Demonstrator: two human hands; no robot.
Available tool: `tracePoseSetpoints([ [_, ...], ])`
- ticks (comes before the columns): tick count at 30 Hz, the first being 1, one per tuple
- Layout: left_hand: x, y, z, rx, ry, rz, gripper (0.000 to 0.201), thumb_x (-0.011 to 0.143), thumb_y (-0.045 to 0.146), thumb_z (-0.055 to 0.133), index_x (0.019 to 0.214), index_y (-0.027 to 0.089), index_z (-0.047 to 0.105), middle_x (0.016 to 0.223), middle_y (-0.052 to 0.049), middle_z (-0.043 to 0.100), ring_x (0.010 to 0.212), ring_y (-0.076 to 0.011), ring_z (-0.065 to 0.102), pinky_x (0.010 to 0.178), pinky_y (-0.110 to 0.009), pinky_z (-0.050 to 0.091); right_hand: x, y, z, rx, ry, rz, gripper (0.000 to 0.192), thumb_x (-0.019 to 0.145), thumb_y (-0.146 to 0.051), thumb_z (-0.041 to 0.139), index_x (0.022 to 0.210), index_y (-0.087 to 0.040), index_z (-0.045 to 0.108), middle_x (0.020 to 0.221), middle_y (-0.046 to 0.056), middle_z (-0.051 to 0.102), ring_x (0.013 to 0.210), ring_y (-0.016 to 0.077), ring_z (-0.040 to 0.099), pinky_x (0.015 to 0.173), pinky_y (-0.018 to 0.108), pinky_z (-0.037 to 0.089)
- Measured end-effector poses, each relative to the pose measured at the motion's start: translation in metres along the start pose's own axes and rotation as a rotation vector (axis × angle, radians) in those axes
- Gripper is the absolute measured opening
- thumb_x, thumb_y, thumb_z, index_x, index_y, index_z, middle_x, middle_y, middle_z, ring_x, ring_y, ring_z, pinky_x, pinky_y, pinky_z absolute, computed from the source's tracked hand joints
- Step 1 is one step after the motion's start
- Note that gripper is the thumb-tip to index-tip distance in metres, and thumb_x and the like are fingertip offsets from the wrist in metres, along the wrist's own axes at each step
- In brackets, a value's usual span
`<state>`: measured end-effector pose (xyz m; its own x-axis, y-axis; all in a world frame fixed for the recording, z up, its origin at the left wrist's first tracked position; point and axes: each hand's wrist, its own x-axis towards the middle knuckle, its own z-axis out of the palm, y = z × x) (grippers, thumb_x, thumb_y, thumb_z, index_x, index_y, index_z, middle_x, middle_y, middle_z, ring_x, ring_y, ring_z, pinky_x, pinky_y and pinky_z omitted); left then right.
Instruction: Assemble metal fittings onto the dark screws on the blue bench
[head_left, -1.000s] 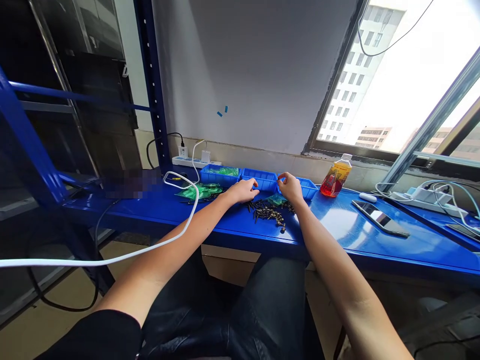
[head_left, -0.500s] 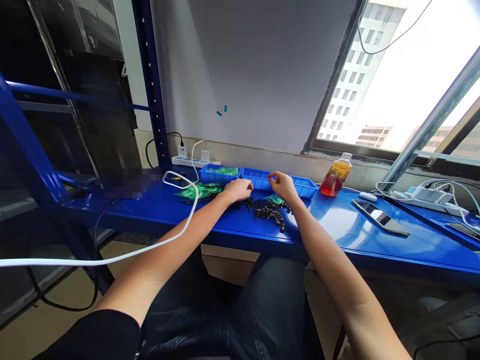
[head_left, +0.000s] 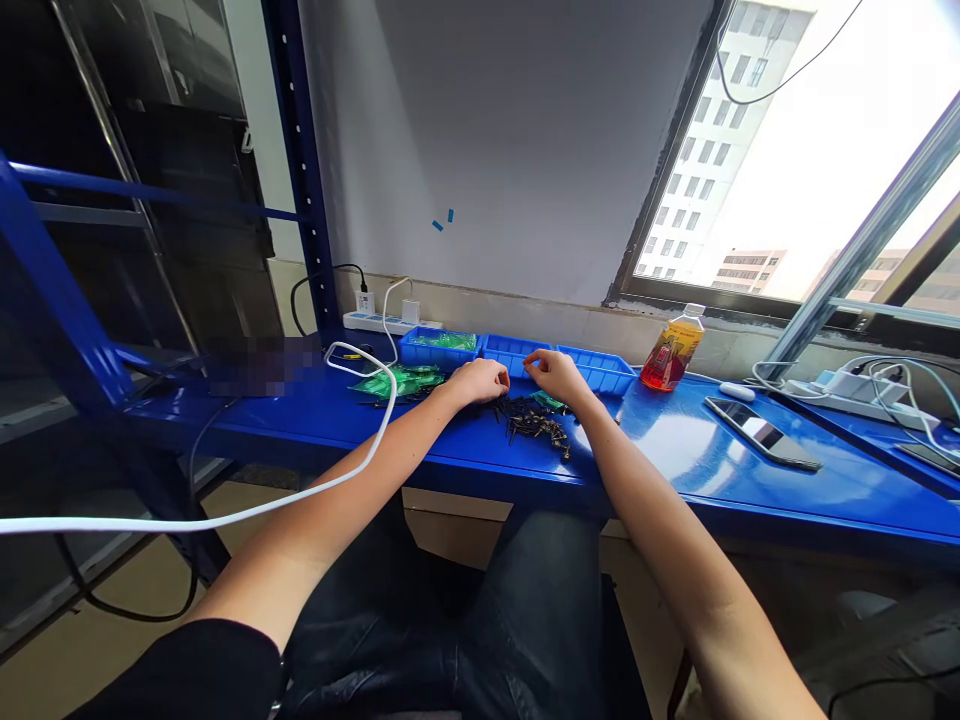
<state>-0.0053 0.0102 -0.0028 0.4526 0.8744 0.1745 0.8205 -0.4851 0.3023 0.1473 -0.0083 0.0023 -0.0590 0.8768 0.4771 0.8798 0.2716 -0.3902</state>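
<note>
My left hand (head_left: 478,381) is curled at the left side of a pile of dark screws (head_left: 534,420), fingertips pressed together. Anything between its fingers is hidden or too small to name. My right hand (head_left: 559,377) hovers over the back of the pile with thumb and forefinger pinched close, pointing toward the left hand. What they hold, if anything, cannot be made out. Partly behind the right wrist lies a small green plastic bag (head_left: 547,399). Left of my left hand rests a heap of green plastic bags (head_left: 405,381).
Blue bins line the back: the left bin (head_left: 409,353) with green bags in it, a middle bin (head_left: 517,345) and a right bin (head_left: 611,375). A drink bottle (head_left: 673,350) and phone (head_left: 761,433) are on the right. A white cable (head_left: 262,508) crosses before my left forearm.
My right hand has moved slightly left, closer to my left hand. My left hand has shifted a little to the right. The screws and bags look much the same.
</note>
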Motion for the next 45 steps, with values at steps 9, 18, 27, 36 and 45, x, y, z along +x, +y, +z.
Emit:
tracePoseSetpoints([
  [9,0.002,-0.002,0.001,0.012,-0.036,0.026,0.020,0.075,0.019,0.054,0.087,0.023,0.069,0.093,-0.003,0.070,0.090,-0.0209,0.063,0.074,-0.024,0.045,-0.002,-0.006,-0.003,-0.015,-0.045,0.018,0.018,0.075,-0.017,0.052,0.082,-0.017,0.069,0.055,-0.002,0.053,0.055,0.0121,0.047,0.055,0.022,0.033],
  [18,-0.003,0.004,-0.004,-0.033,0.135,-0.050,0.023,0.083,0.022,0.045,0.096,0.021,0.065,0.101,-0.004,0.068,0.095,-0.0204,0.061,0.078,-0.026,0.046,-0.002,-0.006,-0.002,-0.014,-0.051,-0.007,0.019,0.075,-0.018,0.051,0.082,-0.015,0.068,0.055,-0.002,0.052,0.054,0.0107,0.045,0.053,0.021,0.030],
  [27,0.000,0.003,-0.003,-0.107,0.311,0.003,0.022,0.085,0.017,0.043,0.095,0.016,0.063,0.099,-0.007,0.068,0.094,-0.0205,0.061,0.079,-0.029,0.046,-0.004,-0.015,0.005,0.144,-0.119,-0.126,0.030,0.079,-0.035,0.045,0.072,-0.012,0.063,0.048,-0.005,0.041,0.049,0.0084,0.034,0.049,0.023,0.023],
  [36,0.003,0.002,-0.001,-0.180,0.408,0.103,0.019,0.083,0.013,0.044,0.091,0.015,0.062,0.093,-0.005,0.068,0.088,-0.0174,0.062,0.079,-0.027,0.046,0.000,-0.016,0.012,0.231,-0.149,-0.187,0.023,0.071,-0.028,0.042,0.051,-0.017,0.043,0.048,-0.006,0.033,0.049,0.0069,0.028,0.049,0.023,0.020],
  [45,0.004,0.001,0.000,-0.181,0.377,0.156,0.019,0.081,0.015,0.048,0.092,0.016,0.064,0.094,-0.004,0.069,0.086,-0.0173,0.062,0.080,-0.027,0.047,0.000,-0.014,0.012,0.212,-0.113,-0.143,0.018,0.068,-0.026,0.041,0.052,-0.017,0.043,0.046,-0.006,0.031,0.050,0.0076,0.029,0.049,0.023,0.020],
])
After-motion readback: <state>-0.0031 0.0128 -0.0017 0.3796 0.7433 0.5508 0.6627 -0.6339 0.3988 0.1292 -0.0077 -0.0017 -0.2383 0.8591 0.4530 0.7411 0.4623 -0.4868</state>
